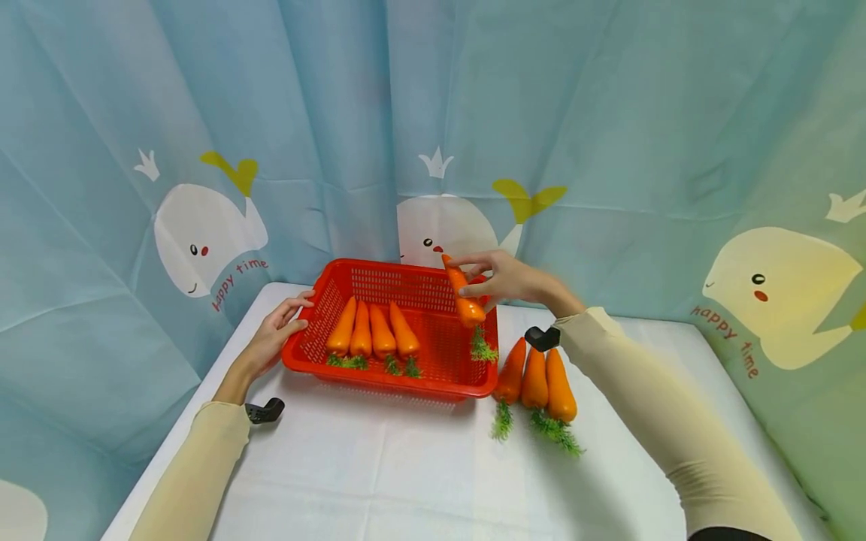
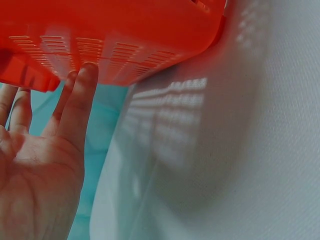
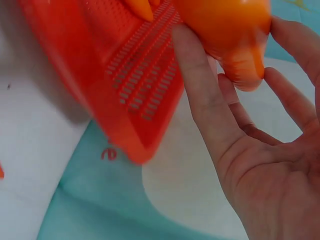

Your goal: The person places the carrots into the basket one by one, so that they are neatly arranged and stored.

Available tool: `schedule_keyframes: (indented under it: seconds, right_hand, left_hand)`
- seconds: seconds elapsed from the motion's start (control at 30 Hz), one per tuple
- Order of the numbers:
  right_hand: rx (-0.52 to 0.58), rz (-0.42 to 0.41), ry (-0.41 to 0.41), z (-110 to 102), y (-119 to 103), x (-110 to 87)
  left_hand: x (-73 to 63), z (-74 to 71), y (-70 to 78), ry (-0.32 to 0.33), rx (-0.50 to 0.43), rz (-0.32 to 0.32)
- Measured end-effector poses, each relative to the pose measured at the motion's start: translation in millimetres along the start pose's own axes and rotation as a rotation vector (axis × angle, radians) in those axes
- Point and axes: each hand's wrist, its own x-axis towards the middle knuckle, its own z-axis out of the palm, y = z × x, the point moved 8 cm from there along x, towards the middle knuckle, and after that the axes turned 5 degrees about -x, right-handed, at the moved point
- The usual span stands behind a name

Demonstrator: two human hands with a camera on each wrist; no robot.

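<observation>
My right hand (image 1: 504,278) pinches a glossy orange carrot (image 1: 461,291) between thumb and fingers, over the right side of a red plastic basket (image 1: 399,387). Its narrow tip points up and its feathery green top (image 1: 482,347) hangs below. In the right wrist view, the held carrot (image 3: 230,30) shows only in part. Inside the basket's left half, several carrots (image 1: 382,330) lie side by side, green tops toward me. With extended fingers, my left hand (image 1: 274,334) touches the basket's left end; the left wrist view shows fingertips (image 2: 89,72) against its slotted wall.
Right of the basket, three more carrots (image 1: 534,379) lie close together on the white tablecloth (image 1: 406,466), under my right forearm. A blue-green curtain (image 1: 352,113) with printed whales rises behind the table and along both sides.
</observation>
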Motion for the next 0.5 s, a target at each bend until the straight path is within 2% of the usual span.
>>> schedule_keyframes:
  seconds: [0.23, 0.5]
  right_hand:
    - [0.031, -0.018, -0.04, 27, 4, 29.2]
    - [0.028, 0.005, -0.106, 53, 14, 51.0]
  left_hand:
    - [-0.3, 0.3, -0.6, 0.005, -0.002, -0.01]
    - [0.1, -0.3, -2.1, 0.01, -0.004, -0.022]
